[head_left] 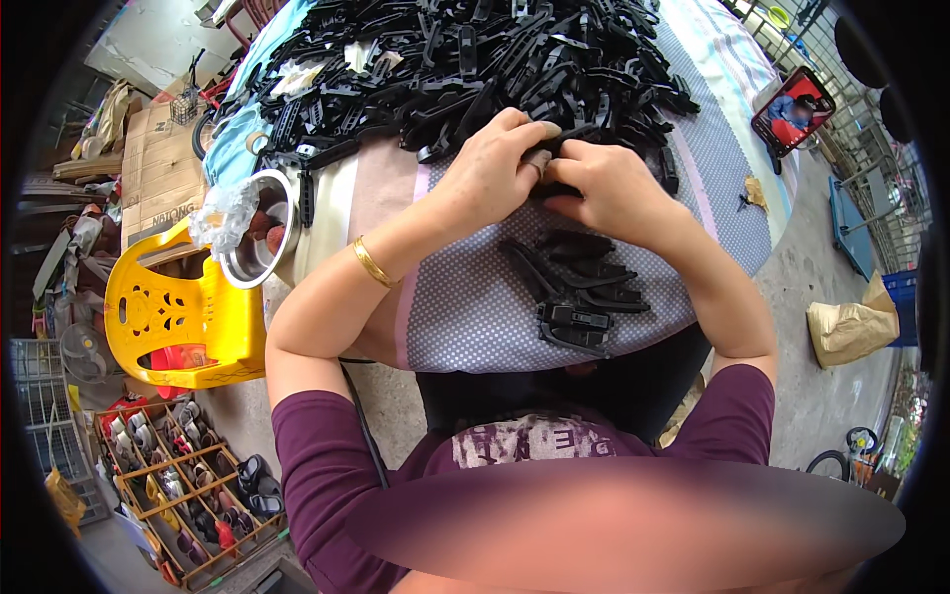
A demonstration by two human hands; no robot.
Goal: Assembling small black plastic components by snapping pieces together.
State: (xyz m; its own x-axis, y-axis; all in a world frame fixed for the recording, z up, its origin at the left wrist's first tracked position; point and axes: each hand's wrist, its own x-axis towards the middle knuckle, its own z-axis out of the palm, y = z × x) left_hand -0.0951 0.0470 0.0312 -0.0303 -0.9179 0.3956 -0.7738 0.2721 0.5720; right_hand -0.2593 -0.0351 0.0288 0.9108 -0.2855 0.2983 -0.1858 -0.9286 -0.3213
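My left hand (502, 166) and my right hand (616, 188) meet over the table, at the near edge of a big heap of black plastic parts (495, 69). The fingers of both are bent and pressed together around a small black plastic part, which they mostly cover. A gold bangle (372, 261) circles my left wrist. Closer to me, a smaller group of long, narrow black parts (577, 292) lies on the dotted grey tablecloth (450, 317). Some pale scraps (297, 77) are mixed into the heap's left side.
Left of the table, a metal bowl (290, 238) holds round reddish things and a clear plastic bag (226, 216), beside a yellow plastic chair (233, 307). A phone (792, 112) stands at the right edge. A shoe rack (163, 510) and a brown paper bag (849, 332) are on the floor.
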